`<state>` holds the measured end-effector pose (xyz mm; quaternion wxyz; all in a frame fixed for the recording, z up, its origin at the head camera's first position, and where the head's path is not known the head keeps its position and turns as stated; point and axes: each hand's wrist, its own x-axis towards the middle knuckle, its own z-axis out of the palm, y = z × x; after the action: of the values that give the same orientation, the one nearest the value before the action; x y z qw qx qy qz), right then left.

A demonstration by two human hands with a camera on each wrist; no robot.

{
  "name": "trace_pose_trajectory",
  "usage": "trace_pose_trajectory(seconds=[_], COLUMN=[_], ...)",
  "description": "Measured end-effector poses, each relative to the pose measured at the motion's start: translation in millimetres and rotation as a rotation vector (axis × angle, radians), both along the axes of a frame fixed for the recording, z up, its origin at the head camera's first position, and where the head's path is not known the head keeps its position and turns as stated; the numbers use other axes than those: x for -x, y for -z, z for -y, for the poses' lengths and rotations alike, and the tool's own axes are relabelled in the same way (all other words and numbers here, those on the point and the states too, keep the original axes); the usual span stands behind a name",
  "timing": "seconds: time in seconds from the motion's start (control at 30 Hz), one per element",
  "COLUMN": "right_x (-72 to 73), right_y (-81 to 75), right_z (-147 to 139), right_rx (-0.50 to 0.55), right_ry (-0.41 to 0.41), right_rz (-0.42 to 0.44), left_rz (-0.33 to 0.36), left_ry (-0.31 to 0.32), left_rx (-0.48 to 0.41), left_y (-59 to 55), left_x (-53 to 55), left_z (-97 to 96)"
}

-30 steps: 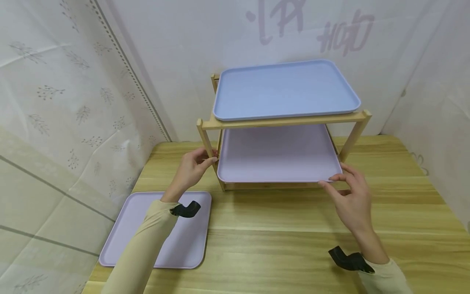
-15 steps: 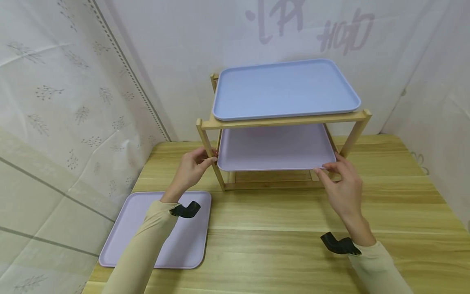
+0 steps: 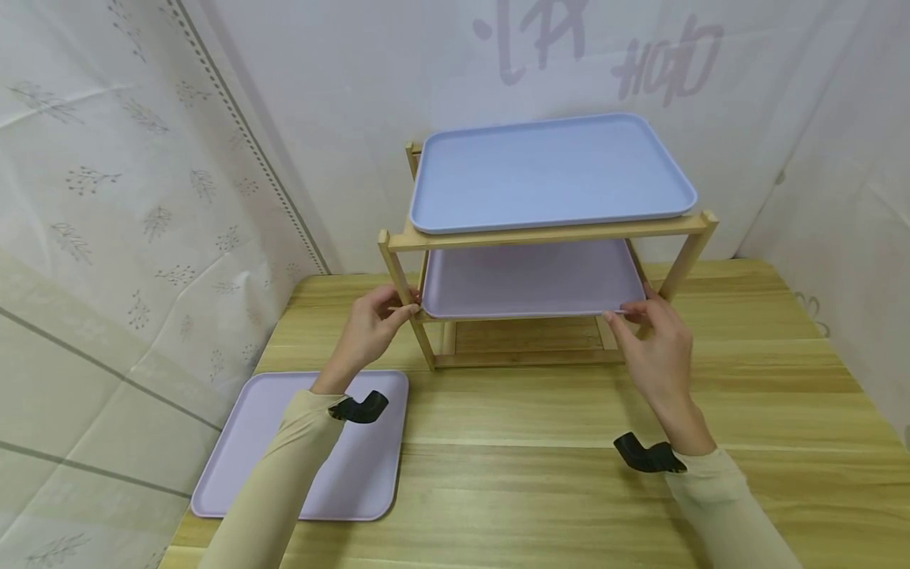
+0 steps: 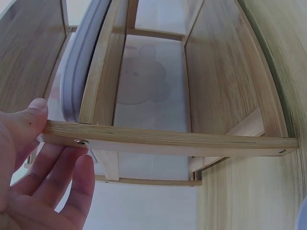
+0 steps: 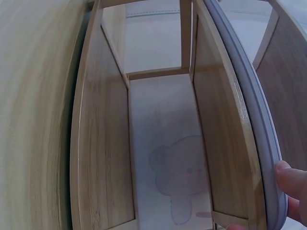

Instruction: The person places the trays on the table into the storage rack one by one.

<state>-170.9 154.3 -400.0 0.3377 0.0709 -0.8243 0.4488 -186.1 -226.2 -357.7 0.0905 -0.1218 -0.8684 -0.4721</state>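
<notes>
A wooden rack (image 3: 526, 359) stands on the table with a blue tray (image 3: 554, 174) on its top shelf. A light purple tray (image 3: 533, 280) lies on the middle shelf, its back part shaded under the top. My left hand (image 3: 371, 325) grips the rack's front left post; the left wrist view shows thumb and fingers on either side of that post (image 4: 168, 139). At the purple tray's front right corner, my right hand (image 3: 657, 344) holds the rim between thumb and fingers. In the right wrist view only a few fingertips show, at the tray's edge (image 5: 261, 124).
A second light purple tray (image 3: 355, 466) lies flat on the wooden table (image 3: 512, 474) at the left, partly under my left forearm. White patterned cloth (image 3: 142, 197) hangs at the left, and more cloth hangs behind the rack.
The purple tray has slid back into the rack, uncovering the bottom shelf's front. My right hand has moved forward and slightly left with it. The left hand has stayed on the post.
</notes>
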Motion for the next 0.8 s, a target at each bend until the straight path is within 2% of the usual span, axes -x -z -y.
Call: trace_pose_trajectory(seconds=[0.27, 0.53, 0.8], right_x=[7.0, 8.3, 11.5], right_y=[1.4, 2.2, 2.0], right_z=[1.4, 2.7, 4.6], right_rx=[-0.007, -0.023, 0.003], right_ry=[0.019, 0.042, 0.04], right_rz=[0.031, 0.09, 0.11], left_rz=[0.01, 0.02, 0.021], left_ry=[-0.014, -0.016, -0.017], left_rx=[0.016, 0.037, 0.044], left_y=[-2.5, -29.7, -32.3], left_x=[-0.3, -19.1, -20.9], left_z=[-1.1, -15.9, -16.4])
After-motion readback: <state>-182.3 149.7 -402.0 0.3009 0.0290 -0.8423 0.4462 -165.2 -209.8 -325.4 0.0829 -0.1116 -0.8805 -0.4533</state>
